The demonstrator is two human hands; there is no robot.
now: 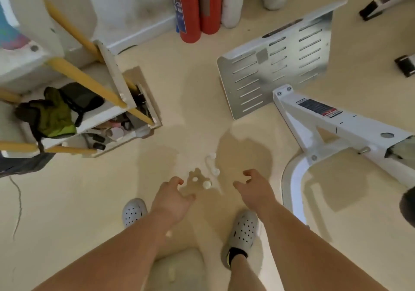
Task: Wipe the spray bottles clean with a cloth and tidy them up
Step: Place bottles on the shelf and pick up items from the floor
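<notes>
Floor (190,102): beige, lying under everything and carrying soft shadows.
Shelf unit (107,111): standing at the left, holding a green and black bundle (56,115).
Left hand (174,197): reaching down and forward, back of the hand facing up, fingers loosely curled and gripping nothing; hovering just left of the bottles.
Right hand (254,186): reaching down likewise, fingers spread and slightly bent, empty; hanging to the right of the bottles.
Shoes (243,227): pale and perforated, standing below the hands.
Spray bottles (206,184): sitting on the floor between the two hands; small, white-capped, bodies looking clear, blurred.
</notes>
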